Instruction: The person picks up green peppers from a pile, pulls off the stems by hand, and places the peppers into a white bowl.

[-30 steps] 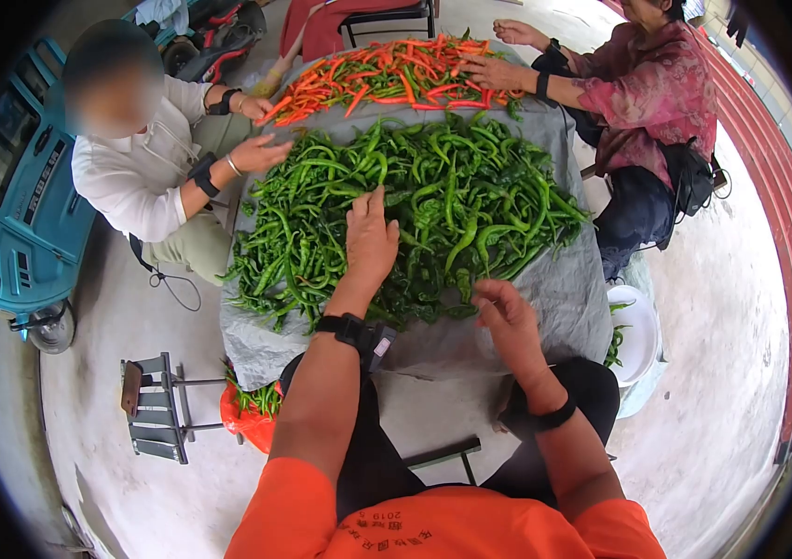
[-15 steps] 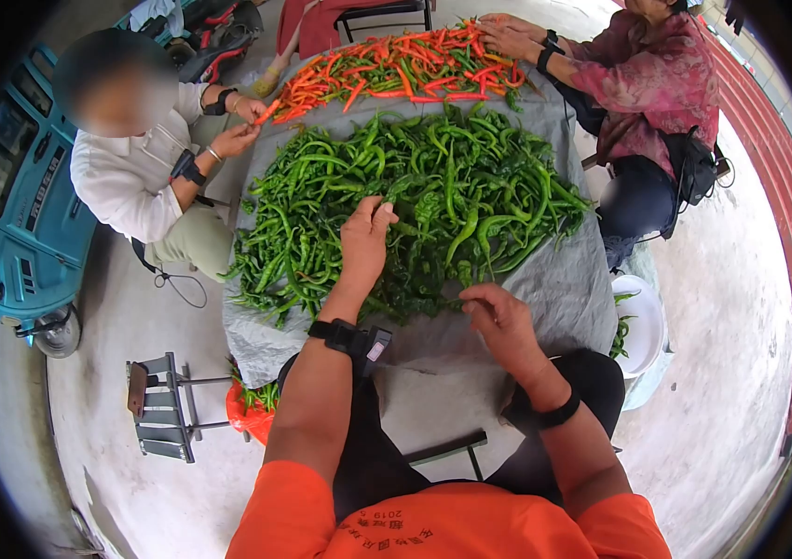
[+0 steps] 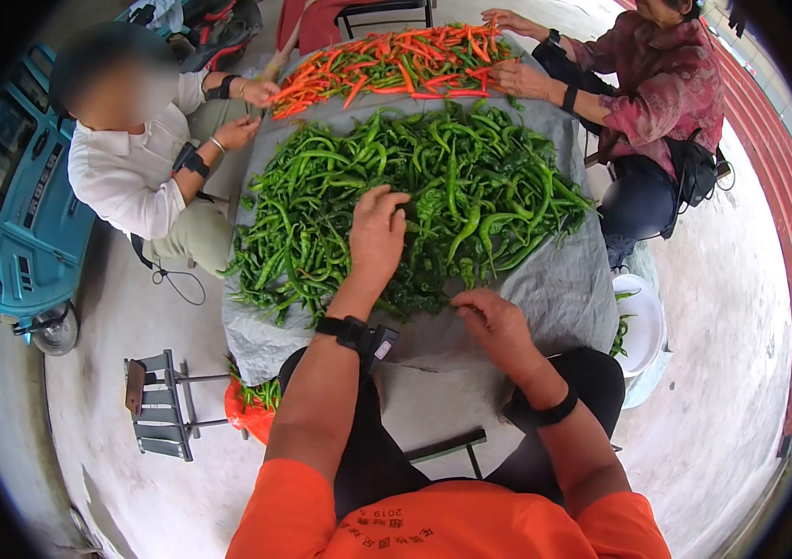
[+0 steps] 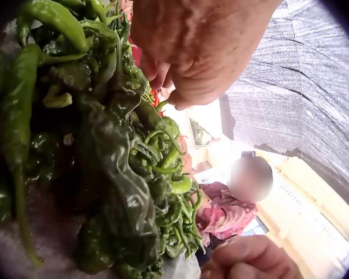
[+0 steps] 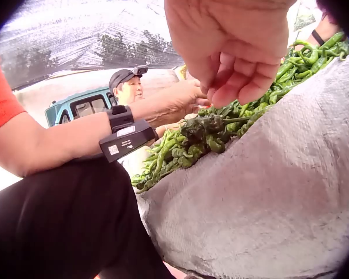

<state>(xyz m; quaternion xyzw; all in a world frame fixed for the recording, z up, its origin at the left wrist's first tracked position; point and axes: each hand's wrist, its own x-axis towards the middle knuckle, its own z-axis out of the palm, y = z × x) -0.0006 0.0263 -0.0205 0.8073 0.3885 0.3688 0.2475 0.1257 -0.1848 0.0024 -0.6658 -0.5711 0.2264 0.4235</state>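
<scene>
A broad heap of green peppers (image 3: pixel 321 177) lies on a grey sheet (image 3: pixel 554 289) over the table. My left hand (image 3: pixel 377 238) is over the middle of the heap, thumb and forefinger apart; in the left wrist view the hand (image 4: pixel 200 46) has its thumb tip near a green stem, contact unclear. At the heap's near edge is my right hand (image 3: pixel 498 331), its fingers loosely curled. The right wrist view shows that hand (image 5: pixel 232 46) above the peppers (image 5: pixel 203 136), thumb close to the fingers, no pepper visible in it.
Orange-red peppers (image 3: pixel 396 65) lie across the far end, with a person in white (image 3: pixel 126 177) at left and one in patterned red (image 3: pixel 662 93) at right reaching to them. A white basin (image 3: pixel 641 326) stands right, a small chair (image 3: pixel 158 405) and red bag (image 3: pixel 247 415) left.
My left hand has spread its thumb and forefinger, which were close together half a second ago. My right hand has moved slightly left and down since the first frame. The others' hands have shifted.
</scene>
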